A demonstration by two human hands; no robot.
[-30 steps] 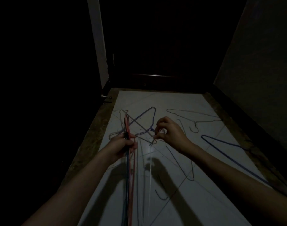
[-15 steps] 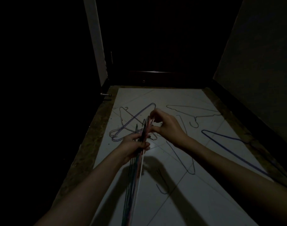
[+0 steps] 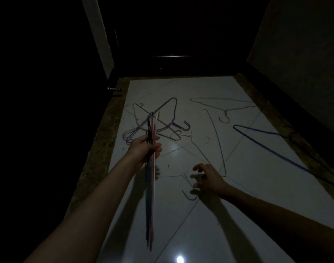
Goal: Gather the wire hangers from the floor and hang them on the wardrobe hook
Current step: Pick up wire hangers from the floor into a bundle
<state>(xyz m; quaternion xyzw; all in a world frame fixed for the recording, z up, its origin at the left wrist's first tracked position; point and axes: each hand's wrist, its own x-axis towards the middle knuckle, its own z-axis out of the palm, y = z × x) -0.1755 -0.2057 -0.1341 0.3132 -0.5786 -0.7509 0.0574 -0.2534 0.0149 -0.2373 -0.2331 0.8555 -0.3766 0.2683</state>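
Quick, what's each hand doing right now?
Left hand: grips the bundle of wire hangers.
Right hand: open, fingers spread, reaching down, holding nothing.

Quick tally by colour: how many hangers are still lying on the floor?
Purple or blue hangers: 2
Pale or grey hangers: 3
Total: 5 discernible on the floor; dim light may hide more. The bundle in the left hand is not counted.
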